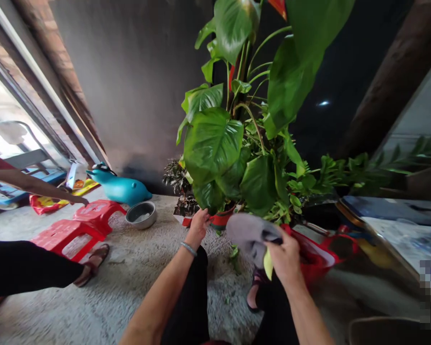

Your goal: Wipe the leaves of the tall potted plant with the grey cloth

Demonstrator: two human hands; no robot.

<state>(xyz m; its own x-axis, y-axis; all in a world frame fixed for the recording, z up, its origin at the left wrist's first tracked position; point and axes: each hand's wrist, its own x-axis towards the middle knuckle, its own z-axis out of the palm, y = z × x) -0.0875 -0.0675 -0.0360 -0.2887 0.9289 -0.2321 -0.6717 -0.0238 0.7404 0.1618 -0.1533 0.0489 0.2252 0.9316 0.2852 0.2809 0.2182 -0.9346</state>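
A tall potted plant (215,139) with broad, glossy green leaves stands before me. My left hand (198,227), wearing a bracelet, reaches to the tip of a low leaf (209,195); its fingers look pinched on the leaf edge. In my right hand (285,256) is a bunched grey cloth (246,232), blurred by motion. A yellowish leaf (268,263) hangs beneath the same hand's fingers. The plant's red pot (222,218) is partly hidden behind leaves and the cloth.
Another person's arm (39,184) leans over red plastic stools (70,230) at left. Nearby are a grey bowl (141,215) and a blue inflatable animal (124,187). A red basket (314,256) stands right, beside a cluttered table (388,235). Leaf scraps (233,254) lie on the concrete.
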